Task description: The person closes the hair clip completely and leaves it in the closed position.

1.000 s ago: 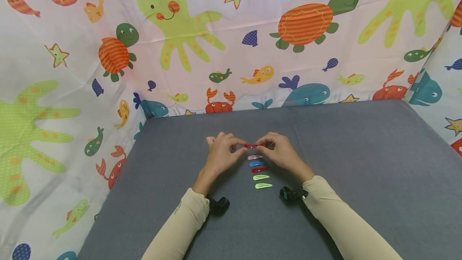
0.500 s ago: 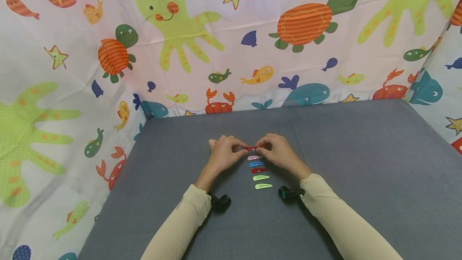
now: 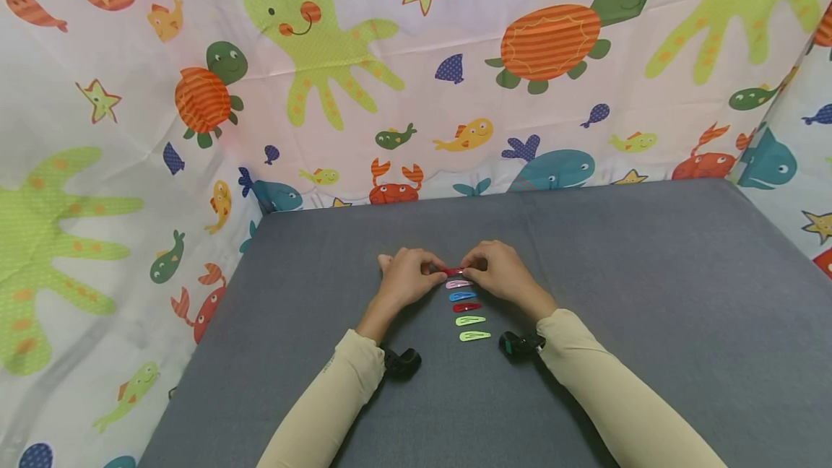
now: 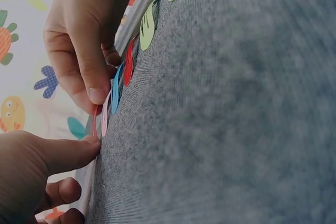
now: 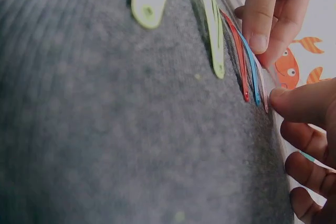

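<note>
A red snap hair clip [image 3: 454, 272] lies crosswise at the far end of a column of clips. My left hand [image 3: 409, 276] pinches its left end between thumb and fingers, and my right hand [image 3: 500, 273] pinches its right end. Just nearer to me is a pink hair clip [image 3: 458, 284], then a blue hair clip [image 3: 462, 296], another red hair clip [image 3: 466, 307] and two light green hair clips [image 3: 470, 321]. In the left wrist view the held red clip [image 4: 95, 121] shows edge-on between both hands, close beside the pink one.
Grey cloth [image 3: 617, 273] covers the table under the clips. Behind and at the sides hangs a white curtain [image 3: 429, 114] printed with sea animals. A black wrist camera [image 3: 401, 363] sits under the left wrist, another [image 3: 516, 345] by the right.
Both hands have drawn the held red clip a little toward me, closer to the pink clip. The other clips stay where they were.
</note>
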A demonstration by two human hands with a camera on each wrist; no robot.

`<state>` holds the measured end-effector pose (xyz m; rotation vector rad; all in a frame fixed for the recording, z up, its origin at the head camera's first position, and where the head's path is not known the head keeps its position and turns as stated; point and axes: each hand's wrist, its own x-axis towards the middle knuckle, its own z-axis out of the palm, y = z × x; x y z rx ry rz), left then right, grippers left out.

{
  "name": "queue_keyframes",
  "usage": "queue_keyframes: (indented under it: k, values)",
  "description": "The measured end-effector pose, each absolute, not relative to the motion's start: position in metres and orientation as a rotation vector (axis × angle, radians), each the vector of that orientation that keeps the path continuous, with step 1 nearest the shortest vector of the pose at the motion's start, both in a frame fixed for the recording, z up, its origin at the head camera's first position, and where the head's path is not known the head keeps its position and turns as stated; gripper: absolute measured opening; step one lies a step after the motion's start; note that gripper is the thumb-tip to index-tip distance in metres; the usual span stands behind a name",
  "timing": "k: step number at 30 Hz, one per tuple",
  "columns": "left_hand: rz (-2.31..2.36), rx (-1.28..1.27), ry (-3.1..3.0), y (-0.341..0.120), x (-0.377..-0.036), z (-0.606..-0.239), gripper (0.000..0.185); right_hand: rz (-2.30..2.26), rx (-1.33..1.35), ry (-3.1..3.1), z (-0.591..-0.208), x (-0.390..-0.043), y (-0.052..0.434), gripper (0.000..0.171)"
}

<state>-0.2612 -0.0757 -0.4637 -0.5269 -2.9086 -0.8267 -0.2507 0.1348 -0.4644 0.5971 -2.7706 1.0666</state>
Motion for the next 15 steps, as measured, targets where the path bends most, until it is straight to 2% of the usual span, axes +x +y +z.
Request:
queue_keyframes:
  k: [11,15]
  values:
    - [-0.771,-0.504,-2.919,-0.0736,-0.2584,-0.4633,0.009,1.045,0.565,-2.802,-0.4636,-0.2481,0.135,0.009]
    - [-0.753,-0.484,-2.927,-0.0747,-0.255,-0.4617,0.017,1.066,0.576,-2.779,-0.466,-0.2474,0.14,0.013]
